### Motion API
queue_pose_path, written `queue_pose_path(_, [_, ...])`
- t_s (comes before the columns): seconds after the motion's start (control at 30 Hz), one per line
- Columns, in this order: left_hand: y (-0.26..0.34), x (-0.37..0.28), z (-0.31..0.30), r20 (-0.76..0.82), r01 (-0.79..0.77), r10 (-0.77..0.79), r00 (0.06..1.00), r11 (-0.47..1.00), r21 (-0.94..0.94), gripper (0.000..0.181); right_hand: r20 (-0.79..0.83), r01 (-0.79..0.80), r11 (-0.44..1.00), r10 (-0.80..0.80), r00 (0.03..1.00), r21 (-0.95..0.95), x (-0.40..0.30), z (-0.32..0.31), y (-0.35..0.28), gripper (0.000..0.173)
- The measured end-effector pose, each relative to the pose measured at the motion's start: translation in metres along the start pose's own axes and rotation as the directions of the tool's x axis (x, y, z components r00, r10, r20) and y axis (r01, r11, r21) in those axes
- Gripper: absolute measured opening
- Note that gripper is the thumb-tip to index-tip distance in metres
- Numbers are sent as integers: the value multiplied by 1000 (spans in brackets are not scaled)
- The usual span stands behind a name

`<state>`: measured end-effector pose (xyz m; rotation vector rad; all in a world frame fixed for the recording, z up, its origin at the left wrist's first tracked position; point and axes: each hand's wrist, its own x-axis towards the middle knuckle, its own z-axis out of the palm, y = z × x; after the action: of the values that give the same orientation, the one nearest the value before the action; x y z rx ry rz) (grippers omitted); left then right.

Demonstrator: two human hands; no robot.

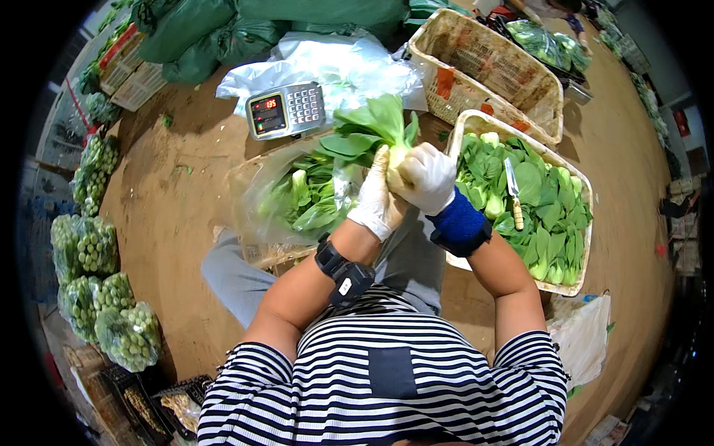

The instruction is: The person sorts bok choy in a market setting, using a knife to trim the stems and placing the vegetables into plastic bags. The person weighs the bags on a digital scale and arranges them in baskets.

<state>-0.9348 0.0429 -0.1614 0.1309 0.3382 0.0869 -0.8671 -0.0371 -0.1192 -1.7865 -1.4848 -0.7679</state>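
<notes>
My left hand (374,198), in a white glove, grips a head of bok choy (390,125) by its pale base. On the other side of that base, my gloved right hand (427,177) is closed with its fingers curled in, so part of the stem is hidden. Below the leaves, a clear plastic bag (254,184) with more bok choy (301,189) in it lies on a crate by my left hand. To the right, a white plastic crate (583,245) holds rows of bok choy (538,223). A knife (514,192) with a light handle rests on those leaves.
A digital scale display (285,110) stands ahead, beside clear plastic bags (357,67). Behind the full crate is a tall stained crate (485,72). Bagged greens (86,245) line the left side; green sacks (223,33) lie at the back. A person's arm (583,42) shows at the far right.
</notes>
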Motion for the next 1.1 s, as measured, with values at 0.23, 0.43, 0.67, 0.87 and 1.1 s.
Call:
queue_pose_path(0.23, [-9,-21,13,136,87,-80,987,995,-46,43,202,338,920,-376,904,201,12,-37,15,23])
queue_pose_path(0.43, [15,-27,13,84,-69,57,995,985,155,47,119,305,898,-356,927,316,58,-67,15,24])
queue_pose_path(0.67, [47,-2,-43,318,-505,596,737,172,846,55,-54,-497,572,619,783,-653,45,-114,228,65])
queue_pose_path(0.87, [52,-39,-34,373,-331,705,603,-204,921,64,170,-615,632,619,767,471,-9,-59,66,38])
queue_pose_path(1.1, [36,-65,-24,313,-57,651,691,-383,922,69,57,-313,897,311,949,312,21,-49,-51,62])
